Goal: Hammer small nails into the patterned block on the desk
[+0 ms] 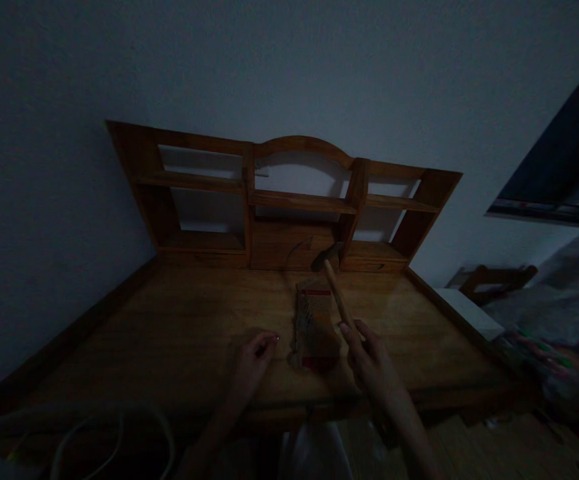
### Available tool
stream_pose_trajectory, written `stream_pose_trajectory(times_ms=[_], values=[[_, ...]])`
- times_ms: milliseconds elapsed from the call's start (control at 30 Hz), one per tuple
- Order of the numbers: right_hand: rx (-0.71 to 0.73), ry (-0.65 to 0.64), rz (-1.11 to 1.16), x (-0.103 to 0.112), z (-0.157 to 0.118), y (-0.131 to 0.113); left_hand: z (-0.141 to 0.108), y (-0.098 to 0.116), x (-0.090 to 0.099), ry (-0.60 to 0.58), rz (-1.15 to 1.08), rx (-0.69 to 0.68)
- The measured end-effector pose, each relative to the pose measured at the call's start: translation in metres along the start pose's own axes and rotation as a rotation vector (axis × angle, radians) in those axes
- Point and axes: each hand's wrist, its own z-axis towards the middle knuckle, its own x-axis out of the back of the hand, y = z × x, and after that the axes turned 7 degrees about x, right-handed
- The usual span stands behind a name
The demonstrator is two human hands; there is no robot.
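Note:
My right hand (pixel 367 357) is wrapped round the wooden handle of a hammer (pixel 338 293). The hammer is tilted, its dark head up and away from me, above the far end of a piece of brown cardboard (pixel 314 333) with red bands. The cardboard lies on the wooden desk (pixel 209 320) and has a ragged left edge. Left of it, my left hand (pixel 257 353) is closed in a pinch near the desktop. A tiny shiny thing (pixel 277 338) shows at its fingertips, too small and dark to name.
A wooden shelf unit (pixel 299 199) with small drawers stands along the back of the desk, against the wall. Raised wooden edges run down both sides. To the right are a chair (pixel 499 279) and plastic-wrapped things (pixel 544 313). Pale cables (pixel 164 427) hang at lower left.

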Motion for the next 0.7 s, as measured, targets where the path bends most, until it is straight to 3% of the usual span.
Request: stream_pose_trajectory(times_ms=[100,233,433,700], values=[[-0.153,0.051,0.097,0.019,-0.009,-0.007,-0.005,0.004,-0.001,0.017,0.096,-0.031],[-0.214,0.097,0.156,0.05,-0.018,-0.004,-0.019,0.017,-0.013,-0.001,0.436,-0.213],[-0.264,0.145,0.277,0.093,-0.027,0.002,-0.021,0.028,-0.05,-0.039,0.785,-0.334],[-0.309,0.144,0.446,0.135,-0.027,0.027,-0.012,0.045,-0.107,-0.102,0.882,-0.413]])
